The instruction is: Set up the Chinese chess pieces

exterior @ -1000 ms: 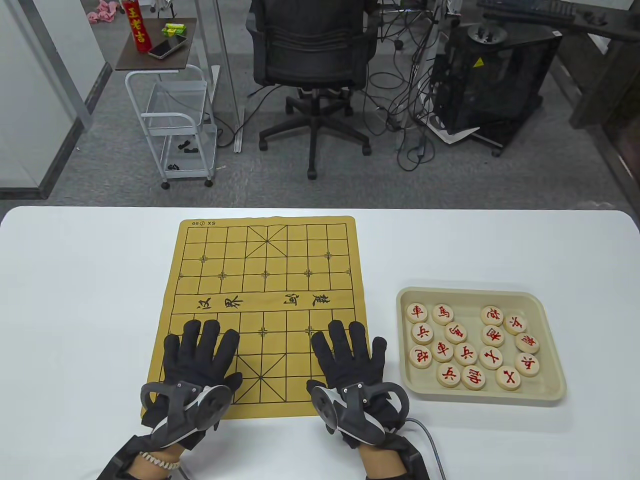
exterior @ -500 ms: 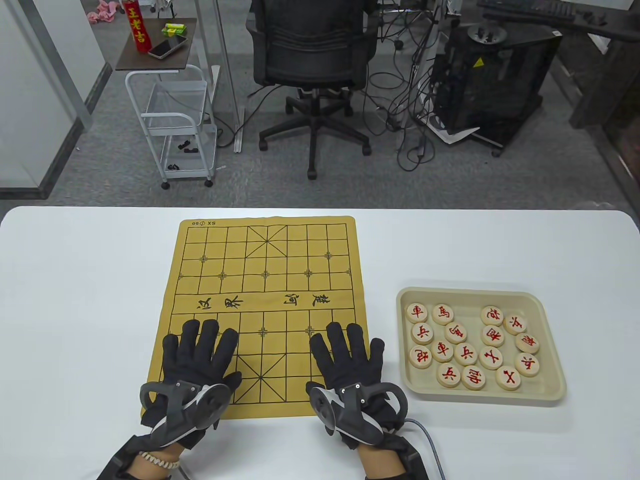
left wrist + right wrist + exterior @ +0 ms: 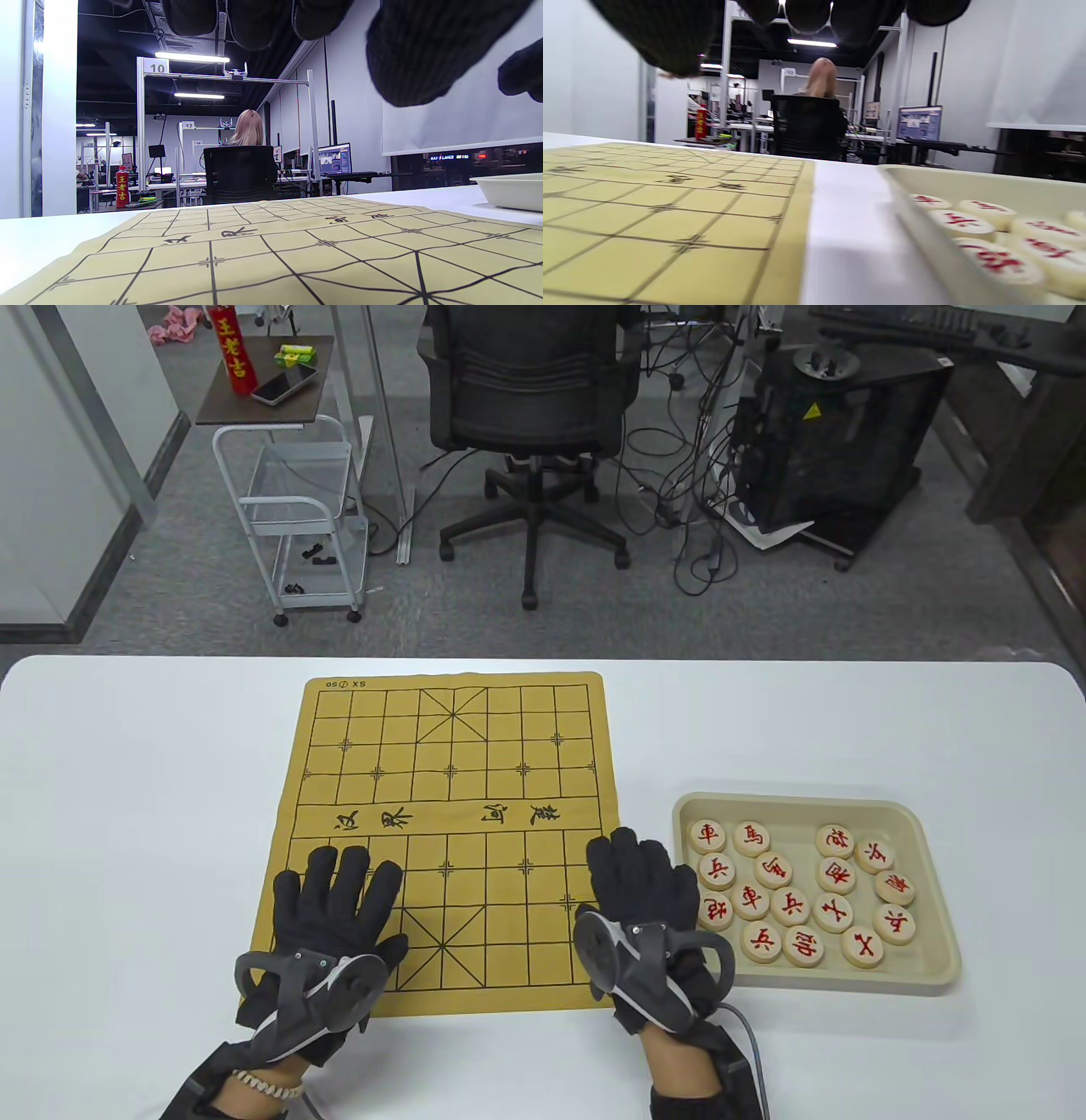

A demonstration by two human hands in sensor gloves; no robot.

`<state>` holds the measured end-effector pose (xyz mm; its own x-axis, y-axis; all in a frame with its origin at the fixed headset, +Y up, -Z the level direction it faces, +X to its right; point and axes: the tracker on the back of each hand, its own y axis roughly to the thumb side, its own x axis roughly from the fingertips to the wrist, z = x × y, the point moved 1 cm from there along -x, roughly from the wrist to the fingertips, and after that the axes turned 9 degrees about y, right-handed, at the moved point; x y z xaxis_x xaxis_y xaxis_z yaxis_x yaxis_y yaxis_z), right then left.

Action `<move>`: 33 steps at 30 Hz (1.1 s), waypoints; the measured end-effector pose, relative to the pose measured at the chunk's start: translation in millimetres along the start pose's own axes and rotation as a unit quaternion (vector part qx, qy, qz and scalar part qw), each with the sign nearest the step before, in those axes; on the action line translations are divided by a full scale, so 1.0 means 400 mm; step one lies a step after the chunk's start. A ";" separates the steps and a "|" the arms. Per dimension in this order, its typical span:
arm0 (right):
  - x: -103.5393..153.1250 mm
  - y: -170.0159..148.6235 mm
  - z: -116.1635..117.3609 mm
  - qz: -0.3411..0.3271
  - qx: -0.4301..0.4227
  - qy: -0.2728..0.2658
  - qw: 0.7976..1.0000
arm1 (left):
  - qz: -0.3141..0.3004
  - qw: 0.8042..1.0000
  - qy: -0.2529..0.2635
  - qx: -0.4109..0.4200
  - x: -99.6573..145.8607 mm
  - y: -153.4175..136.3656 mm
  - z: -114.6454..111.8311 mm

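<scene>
A yellow chess board mat (image 3: 441,780) lies flat mid-table with no pieces on it. A beige tray (image 3: 933,891) to its right holds several round wooden pieces with red characters (image 3: 791,906). My left hand (image 3: 335,899) rests flat on the mat's near left corner, fingers spread, empty. My right hand (image 3: 640,878) is open and empty, over the mat's right edge and the tray's left rim, fingers pointing away. In the right wrist view the tray (image 3: 967,182) and the pieces (image 3: 967,222) lie just right of the mat (image 3: 670,199). The left wrist view shows the bare mat (image 3: 275,250).
The white table (image 3: 136,814) stretches left and right of the mat. An office chair (image 3: 530,398), a white cart (image 3: 297,500) and a black cabinet (image 3: 836,449) stand on the floor beyond the far edge. A cable (image 3: 751,1044) trails from my right wrist.
My right hand has lifted off the mat's near right area and moved right toward the tray. My left hand has stayed in place.
</scene>
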<state>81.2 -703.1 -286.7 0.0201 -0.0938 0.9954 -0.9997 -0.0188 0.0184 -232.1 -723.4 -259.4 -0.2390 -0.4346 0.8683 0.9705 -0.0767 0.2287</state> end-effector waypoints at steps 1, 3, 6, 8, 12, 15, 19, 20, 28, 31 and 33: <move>-0.015 -0.025 -0.003 0.014 0.018 0.012 1.000 | 0.001 1.000 0.000 0.000 0.000 -0.002 0.000; -0.044 -0.071 0.000 0.033 0.048 0.042 0.997 | 0.002 1.000 -0.001 0.001 -0.002 -0.004 -0.002; -0.078 -0.122 0.022 0.061 0.068 0.107 0.990 | 0.001 1.000 -0.007 -0.002 -0.004 -0.006 -0.008; -0.097 -0.150 0.045 0.067 0.099 0.144 0.982 | 0.001 1.000 -0.010 -0.001 -0.003 -0.007 -0.011; -0.120 -0.187 0.102 0.061 0.139 0.213 0.965 | 0.002 1.000 -0.013 0.002 -0.004 -0.008 -0.011; -0.128 -0.194 0.133 0.053 0.141 0.238 0.960 | 0.001 1.000 -0.015 0.001 -0.005 -0.008 -0.013; -0.134 -0.194 0.150 0.055 0.151 0.223 0.962 | 0.003 1.000 -0.019 0.002 -0.005 -0.010 -0.012; -0.135 -0.194 0.152 0.056 0.153 0.218 0.962 | 0.003 1.000 -0.019 0.003 -0.005 -0.010 -0.012; -0.139 -0.194 0.164 0.059 0.163 0.232 0.957 | 0.005 1.000 -0.021 0.005 -0.007 -0.013 -0.013; -0.137 -0.195 0.163 0.053 0.155 0.228 0.960 | 0.004 1.000 -0.023 0.005 -0.007 -0.013 -0.013; -0.138 -0.202 0.165 0.046 0.143 0.218 0.964 | 0.004 1.000 -0.023 0.005 -0.007 -0.013 -0.012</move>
<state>161.9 -762.0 -349.2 -0.1404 0.3180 0.9376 -0.9503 -0.3091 -0.0374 -236.3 -726.0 -265.1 -0.2328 -0.3936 0.8893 0.9720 -0.0636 0.2263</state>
